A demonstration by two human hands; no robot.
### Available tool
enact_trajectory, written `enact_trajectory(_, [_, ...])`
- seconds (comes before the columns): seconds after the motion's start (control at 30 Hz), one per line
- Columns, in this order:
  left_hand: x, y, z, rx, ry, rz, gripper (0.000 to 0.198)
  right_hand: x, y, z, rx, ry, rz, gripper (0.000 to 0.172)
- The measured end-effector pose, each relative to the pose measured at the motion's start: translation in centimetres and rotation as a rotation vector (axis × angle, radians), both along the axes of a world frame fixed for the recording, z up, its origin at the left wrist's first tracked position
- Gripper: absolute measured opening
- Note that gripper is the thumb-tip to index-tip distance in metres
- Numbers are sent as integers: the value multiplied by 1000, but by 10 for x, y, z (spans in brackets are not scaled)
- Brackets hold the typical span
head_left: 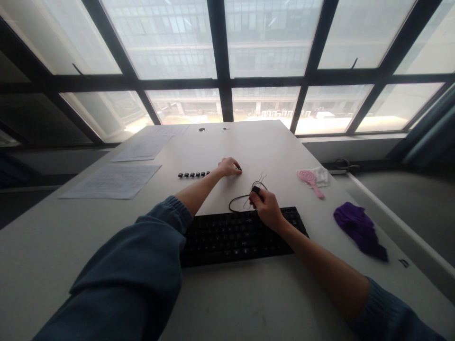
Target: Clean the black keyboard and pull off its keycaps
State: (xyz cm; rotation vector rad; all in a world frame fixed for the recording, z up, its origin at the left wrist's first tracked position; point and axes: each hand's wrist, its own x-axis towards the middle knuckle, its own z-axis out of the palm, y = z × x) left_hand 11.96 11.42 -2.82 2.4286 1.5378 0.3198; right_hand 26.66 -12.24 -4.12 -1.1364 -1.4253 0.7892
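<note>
My left hand [230, 166] is stretched over the white table, thumb and fingers closed on a small black keycap [240, 169] at the tabletop. To its left, several black keycaps [192, 174] stand in a row, partly covered by my left wrist. My right hand [267, 208] hovers at the back edge of the black keyboard [227, 237], closed around a wire keycap puller [255, 189] with a dark body. Thin metal wires stick out above and below the fingers. Behind the keyboard a thin black cable [232, 202] makes a loop. Both forearms cover parts of the keys.
Printed papers [112, 181] lie on the left of the white table [245, 303]. At the right are a pink hairbrush [310, 180] on white tissue [322, 176] and a purple cloth [357, 227]. Large windows [266, 38] stand beyond the far edge.
</note>
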Motion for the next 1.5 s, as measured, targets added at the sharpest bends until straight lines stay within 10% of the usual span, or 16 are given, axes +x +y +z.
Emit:
enact_trajectory(0.3, [3,-3,8,-44,25,14,34,0,0,0,-3,7,-1,33])
enact_trajectory(0.47, [0,-17,22,-10,-5,-16,69,0,0,0,9,23,-8,33])
enact_trajectory(0.77, [-21,-150,62,182,-81,-231,34,0,-3,2,154,-86,-88,24])
enact_trajectory(1.0, [-35,-240,38,166,-102,-280,30,8,-7,10,195,-248,25,23])
enact_trajectory(1.27, [-27,-253,-2,206,-299,-214,37,16,-10,4,152,-276,56,25])
enact_trajectory(1.5, [-28,-258,-4,214,-311,-206,37,16,-4,0,69,-268,79,24])
